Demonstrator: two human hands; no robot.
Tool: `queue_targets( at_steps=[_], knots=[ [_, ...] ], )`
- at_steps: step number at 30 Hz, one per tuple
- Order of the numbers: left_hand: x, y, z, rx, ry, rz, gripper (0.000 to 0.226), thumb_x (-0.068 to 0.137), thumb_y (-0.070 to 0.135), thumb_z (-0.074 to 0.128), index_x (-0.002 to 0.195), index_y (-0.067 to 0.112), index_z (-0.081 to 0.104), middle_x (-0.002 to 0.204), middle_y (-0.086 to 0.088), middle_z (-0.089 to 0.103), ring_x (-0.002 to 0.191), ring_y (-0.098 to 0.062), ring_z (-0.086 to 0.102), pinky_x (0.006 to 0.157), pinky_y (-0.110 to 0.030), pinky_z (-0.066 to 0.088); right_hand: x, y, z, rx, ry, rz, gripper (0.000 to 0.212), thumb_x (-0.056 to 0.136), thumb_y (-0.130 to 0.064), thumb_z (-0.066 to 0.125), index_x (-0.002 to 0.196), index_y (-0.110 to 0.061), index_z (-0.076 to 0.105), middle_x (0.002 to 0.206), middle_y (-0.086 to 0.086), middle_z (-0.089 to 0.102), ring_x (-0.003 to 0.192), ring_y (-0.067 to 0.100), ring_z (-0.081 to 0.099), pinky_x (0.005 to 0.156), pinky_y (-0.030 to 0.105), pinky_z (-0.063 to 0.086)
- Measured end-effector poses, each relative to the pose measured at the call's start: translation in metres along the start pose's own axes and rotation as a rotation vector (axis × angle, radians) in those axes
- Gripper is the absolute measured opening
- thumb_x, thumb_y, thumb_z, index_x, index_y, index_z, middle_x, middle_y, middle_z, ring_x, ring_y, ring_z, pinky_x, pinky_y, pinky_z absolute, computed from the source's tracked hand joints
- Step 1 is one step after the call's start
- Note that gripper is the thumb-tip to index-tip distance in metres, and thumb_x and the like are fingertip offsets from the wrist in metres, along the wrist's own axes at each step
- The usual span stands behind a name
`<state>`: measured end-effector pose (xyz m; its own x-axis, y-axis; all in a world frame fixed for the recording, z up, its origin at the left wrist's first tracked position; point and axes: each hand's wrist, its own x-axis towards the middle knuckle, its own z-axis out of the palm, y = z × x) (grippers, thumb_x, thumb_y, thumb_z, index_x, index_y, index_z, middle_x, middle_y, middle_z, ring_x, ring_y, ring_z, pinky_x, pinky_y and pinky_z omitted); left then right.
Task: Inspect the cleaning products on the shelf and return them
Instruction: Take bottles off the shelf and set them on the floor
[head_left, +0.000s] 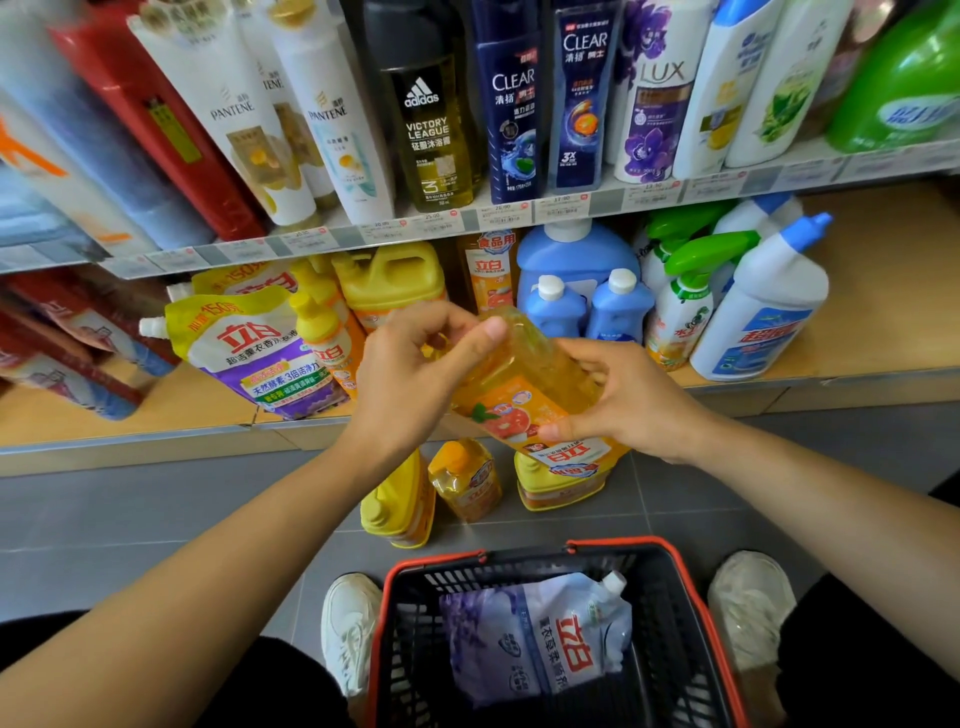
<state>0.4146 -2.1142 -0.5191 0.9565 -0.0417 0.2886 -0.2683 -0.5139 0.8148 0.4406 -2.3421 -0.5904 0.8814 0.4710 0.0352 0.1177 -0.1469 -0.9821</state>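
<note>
I hold a clear yellow dish-soap bottle (524, 384) with an orange label tilted in front of the low shelf (857, 322). My left hand (410, 374) grips its upper end, thumb across the top. My right hand (628, 400) clasps the lower body, fingers over the label. Its cap is hidden by my left hand. More yellow bottles (389, 280) and a yellow-and-purple refill pouch (260, 353) stand on the low shelf behind.
Three yellow bottles (465, 480) stand on the grey floor below my hands. A black basket with red rim (691, 587) sits between my white shoes and holds a lavender pouch (540, 639). Blue bottles (587, 306) and spray bottles (685, 306) fill the shelf's right; shampoos (514, 104) line the upper shelf.
</note>
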Motion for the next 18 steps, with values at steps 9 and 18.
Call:
queue_targets(
  at_steps=[9, 18],
  knots=[
    [0.003, -0.005, -0.006, -0.129, -0.11, -0.118, 0.021, 0.08, 0.035, 0.082, 0.083, 0.021, 0.066, 0.09, -0.022, 0.06, 0.086, -0.021, 0.051, 0.077, -0.045, 0.046, -0.002, -0.002, -0.001, 0.042, 0.003, -0.008, 0.081, 0.061, -0.018, 0.092, 0.135, -0.021, 0.059, 0.12, -0.012, 0.072, 0.113, 0.008, 0.067, 0.09, 0.019, 0.053],
    [0.005, -0.012, -0.011, -0.19, -0.123, -0.154, 0.032, 0.095, 0.004, 0.066, 0.101, 0.034, 0.074, 0.113, -0.015, 0.061, 0.111, -0.036, 0.059, 0.091, -0.054, 0.056, 0.0, -0.009, -0.002, 0.091, 0.059, 0.022, 0.067, 0.057, -0.024, 0.092, 0.116, -0.04, 0.063, 0.112, -0.019, 0.073, 0.105, 0.003, 0.069, 0.082, 0.013, 0.053]
  ],
)
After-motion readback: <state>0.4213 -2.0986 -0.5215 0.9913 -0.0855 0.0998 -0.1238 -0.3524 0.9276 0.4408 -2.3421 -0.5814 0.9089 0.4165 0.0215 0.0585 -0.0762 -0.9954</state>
